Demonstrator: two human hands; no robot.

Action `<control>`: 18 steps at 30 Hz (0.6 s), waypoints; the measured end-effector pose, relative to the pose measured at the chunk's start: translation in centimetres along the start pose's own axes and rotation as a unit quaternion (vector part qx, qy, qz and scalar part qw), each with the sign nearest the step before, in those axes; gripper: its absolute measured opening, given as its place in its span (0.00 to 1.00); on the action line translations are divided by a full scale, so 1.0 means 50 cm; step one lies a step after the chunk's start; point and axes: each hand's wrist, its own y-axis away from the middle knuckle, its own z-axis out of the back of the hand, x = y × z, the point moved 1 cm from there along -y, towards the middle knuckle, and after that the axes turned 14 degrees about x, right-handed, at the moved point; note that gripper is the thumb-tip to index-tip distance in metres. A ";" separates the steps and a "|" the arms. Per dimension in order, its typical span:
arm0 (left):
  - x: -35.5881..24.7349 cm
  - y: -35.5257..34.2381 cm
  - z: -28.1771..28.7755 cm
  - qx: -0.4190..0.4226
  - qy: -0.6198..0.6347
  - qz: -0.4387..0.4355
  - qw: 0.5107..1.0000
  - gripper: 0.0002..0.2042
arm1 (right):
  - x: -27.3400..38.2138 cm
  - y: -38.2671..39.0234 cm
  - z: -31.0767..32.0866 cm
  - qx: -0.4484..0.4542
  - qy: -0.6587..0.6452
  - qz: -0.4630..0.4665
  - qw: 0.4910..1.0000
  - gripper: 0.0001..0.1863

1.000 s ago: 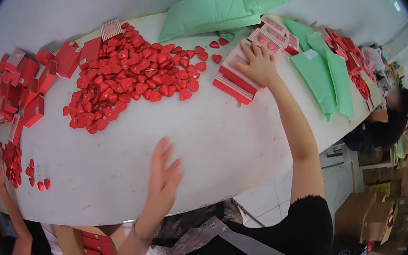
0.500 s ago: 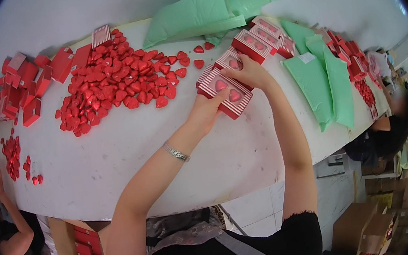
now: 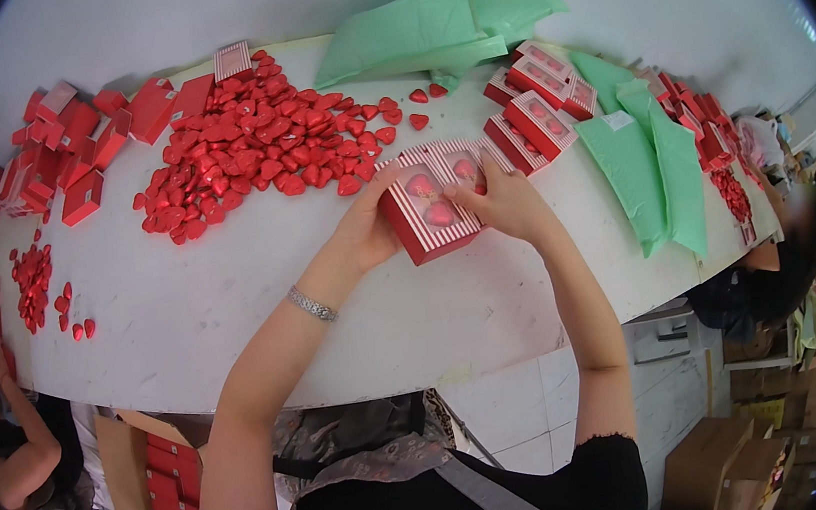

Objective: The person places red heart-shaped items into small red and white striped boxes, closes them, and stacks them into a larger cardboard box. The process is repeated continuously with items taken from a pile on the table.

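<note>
The left forearm (image 3: 282,345) slants up rightward; the right forearm (image 3: 581,286) rises steeply, leaning left. The left hand (image 3: 368,229) curls in a grip, fingers mostly hidden; the nearby right hand (image 3: 511,205) grips too, its thumb (image 3: 467,196) pointing left.

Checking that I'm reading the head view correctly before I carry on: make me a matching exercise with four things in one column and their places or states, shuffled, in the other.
Things
1. Silver wristband
2. Large heap of shiny red hearts
3. Cardboard carton
4. Nearest striped window boxes

Places or states
A. Open, with red boxes inside
B. Held between the left hand and the right hand
C. Around the left wrist
D. Loose on the white table

Pairs: 1-C, 2-D, 3-A, 4-B
</note>
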 end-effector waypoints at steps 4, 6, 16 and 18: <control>0.013 0.050 -0.003 0.026 -0.091 0.045 0.994 0.39 | 0.023 0.040 -0.008 0.052 -0.099 0.042 0.993 0.52; 0.021 0.074 -0.014 0.094 -0.111 0.030 0.989 0.48 | 0.034 0.054 -0.023 0.066 -0.176 0.085 0.978 0.58; -0.040 0.262 -0.028 -0.090 -0.100 -0.071 0.988 0.43 | 0.177 0.082 -0.230 0.075 -0.464 0.205 0.858 0.51; -0.069 0.322 -0.016 -0.104 -0.133 -0.090 0.982 0.38 | 0.221 0.077 -0.264 0.128 -0.484 0.208 0.840 0.37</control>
